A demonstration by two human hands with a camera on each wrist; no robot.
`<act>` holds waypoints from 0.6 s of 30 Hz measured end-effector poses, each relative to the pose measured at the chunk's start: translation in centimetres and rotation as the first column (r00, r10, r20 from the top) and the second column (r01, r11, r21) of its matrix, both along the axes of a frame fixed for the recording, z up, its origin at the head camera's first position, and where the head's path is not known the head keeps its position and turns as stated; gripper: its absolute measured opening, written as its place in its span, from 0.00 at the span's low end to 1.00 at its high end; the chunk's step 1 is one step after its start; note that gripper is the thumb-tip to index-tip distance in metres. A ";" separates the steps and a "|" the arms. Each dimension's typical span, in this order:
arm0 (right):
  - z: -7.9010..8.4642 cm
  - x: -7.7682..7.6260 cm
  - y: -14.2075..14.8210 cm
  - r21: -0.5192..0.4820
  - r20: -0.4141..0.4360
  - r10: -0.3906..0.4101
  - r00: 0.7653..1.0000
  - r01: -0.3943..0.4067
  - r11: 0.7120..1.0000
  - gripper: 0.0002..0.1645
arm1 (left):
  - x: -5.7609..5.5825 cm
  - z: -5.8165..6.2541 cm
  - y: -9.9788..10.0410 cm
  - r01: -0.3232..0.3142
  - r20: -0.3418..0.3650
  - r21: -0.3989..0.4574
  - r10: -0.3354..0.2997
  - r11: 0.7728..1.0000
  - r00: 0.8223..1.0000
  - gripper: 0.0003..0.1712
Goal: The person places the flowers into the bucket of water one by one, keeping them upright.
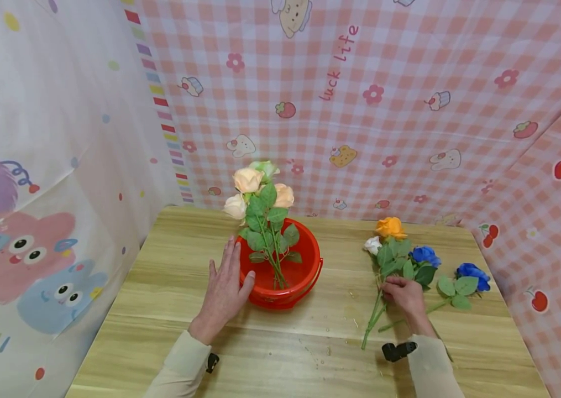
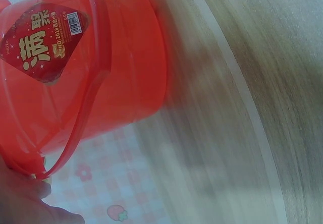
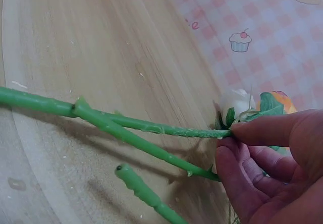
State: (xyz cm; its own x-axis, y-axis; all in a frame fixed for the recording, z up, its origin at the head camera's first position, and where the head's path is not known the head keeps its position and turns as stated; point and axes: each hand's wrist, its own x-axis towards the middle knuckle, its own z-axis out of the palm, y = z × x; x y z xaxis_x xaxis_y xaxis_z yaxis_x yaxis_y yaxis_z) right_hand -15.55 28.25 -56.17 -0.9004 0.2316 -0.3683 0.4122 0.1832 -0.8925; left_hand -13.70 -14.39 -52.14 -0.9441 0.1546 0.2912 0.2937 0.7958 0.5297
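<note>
A red bucket [image 1: 316,243] with a handle stands on the table. Inside it lean several cream and peach roses [image 1: 247,180] with green leaves. My left hand [image 1: 225,287] rests against the bucket's left rim, fingers extended. To the right, my right hand [image 1: 406,296] pinches a green rose stem [image 3: 192,131] between thumb and fingertips. Beyond that hand lie a white rose [image 1: 372,245] and an orange rose [image 1: 391,227]; which bloom belongs to the pinched stem I cannot tell. A blue rose [image 1: 425,255] lies close by.
Another blue rose [image 1: 473,276] lies farther right on the wooden table [image 1: 280,354]. Small bits are scattered across the tabletop. A pink checked cloth [image 1: 409,127] hangs behind and at the right, and a white patterned cloth [image 1: 61,166] at the left.
</note>
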 end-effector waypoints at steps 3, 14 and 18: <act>0.0 0.2 0.1 -0.057 -0.018 -0.013 1.000 0.012 0.998 0.26 | 0.0 0.0 0.0 -0.001 -0.004 -0.005 0.001 1.000 1.000 0.43; 0.7 0.7 0.2 -0.130 -0.037 -0.065 0.997 0.060 0.990 0.29 | 0.1 0.0 0.0 0.001 -0.008 0.002 -0.001 1.000 1.000 0.43; 1.1 0.9 0.1 -0.130 -0.045 -0.087 0.995 0.080 0.988 0.29 | 0.1 0.0 0.0 0.000 -0.005 -0.001 0.000 1.000 1.000 0.42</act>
